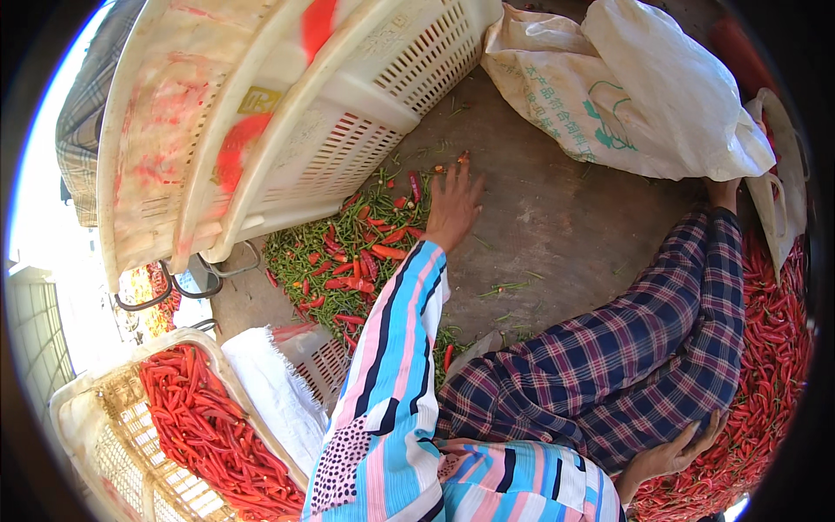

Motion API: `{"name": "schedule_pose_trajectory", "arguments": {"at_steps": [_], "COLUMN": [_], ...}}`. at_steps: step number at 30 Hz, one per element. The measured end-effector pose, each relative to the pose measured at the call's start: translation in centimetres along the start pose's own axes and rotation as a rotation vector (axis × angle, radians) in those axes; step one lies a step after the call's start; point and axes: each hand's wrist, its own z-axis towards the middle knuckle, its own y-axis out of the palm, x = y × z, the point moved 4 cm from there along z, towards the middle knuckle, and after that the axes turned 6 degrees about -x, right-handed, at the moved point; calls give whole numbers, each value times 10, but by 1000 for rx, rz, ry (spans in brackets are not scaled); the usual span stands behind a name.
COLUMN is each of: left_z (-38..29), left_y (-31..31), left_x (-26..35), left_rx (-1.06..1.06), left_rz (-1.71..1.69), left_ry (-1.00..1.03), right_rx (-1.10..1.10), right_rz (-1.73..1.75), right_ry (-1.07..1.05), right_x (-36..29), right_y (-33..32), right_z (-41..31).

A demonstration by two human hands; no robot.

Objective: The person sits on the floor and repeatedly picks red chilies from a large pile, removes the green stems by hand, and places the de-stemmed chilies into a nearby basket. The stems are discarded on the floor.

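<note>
My left hand (455, 203) reaches forward with its fingers spread on the brown floor surface (528, 235), and nothing shows in its grasp. Beside it lies a heap of green chili stems (293, 254) mixed with loose red and orange chilies (362, 267). My right hand (675, 451) rests against the knee of my plaid trousers (607, 339), fingers apart and holding nothing visible. Just past that hand spreads a large mass of red chilies (776, 352) with stems on.
Stacked white plastic crates (339, 124) tilt at the upper left. A lower-left crate (98, 417) holds red chilies (209, 430), with a white cloth (271, 378) alongside. A printed white woven sack (652, 98) lies at upper right. A pale container (779, 189) stands among the right-hand chilies.
</note>
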Motion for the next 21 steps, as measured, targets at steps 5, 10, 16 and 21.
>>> {"name": "schedule_pose_trajectory", "arguments": {"at_steps": [5, 10, 16, 21], "left_z": [-12, -182, -316, -361], "left_y": [30, 27, -18, -51], "left_x": [-44, -81, -110, -126], "left_rx": [-420, -630, -845, -709], "left_rz": [98, 291, 202, -174], "left_ry": [-131, -153, -487, -723], "right_rx": [-10, -40, -103, -174], "right_rz": [43, 45, 212, 264], "right_ry": [25, -22, -61, -118], "right_x": [-17, -23, -43, -58], "right_y": [-1, -2, -2, 6], "right_z": [2, 2, 7, 1]}}
